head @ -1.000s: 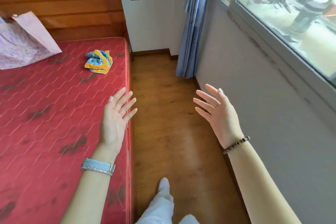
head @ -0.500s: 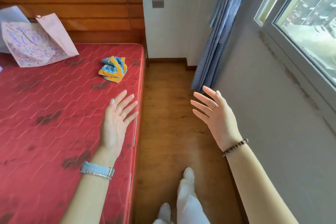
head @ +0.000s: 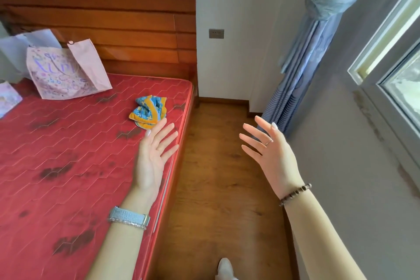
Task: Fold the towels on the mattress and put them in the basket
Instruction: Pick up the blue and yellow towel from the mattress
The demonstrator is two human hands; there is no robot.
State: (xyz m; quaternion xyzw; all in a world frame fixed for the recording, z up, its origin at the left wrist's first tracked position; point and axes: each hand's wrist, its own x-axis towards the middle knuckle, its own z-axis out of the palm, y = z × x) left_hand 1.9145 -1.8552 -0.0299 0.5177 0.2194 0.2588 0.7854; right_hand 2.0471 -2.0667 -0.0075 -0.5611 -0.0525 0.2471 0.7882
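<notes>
A crumpled blue and orange towel (head: 148, 111) lies on the red mattress (head: 68, 154) near its right edge. My left hand (head: 154, 154) hovers above the mattress edge, palm up and fingers spread, its fingertips just short of the towel. My right hand (head: 270, 154) is raised over the wooden floor, fingers apart, holding nothing. No basket is in view.
A pink paper bag (head: 66, 73) leans on the wooden headboard (head: 127, 29) at the back left. A blue curtain (head: 304, 52) hangs tied by the window (head: 400, 63) on the right. A narrow strip of wooden floor (head: 218, 188) runs between bed and wall.
The view has lifted and moved closer to the headboard. Both open hands have come forward, and my left hand now sits nearer the towel.
</notes>
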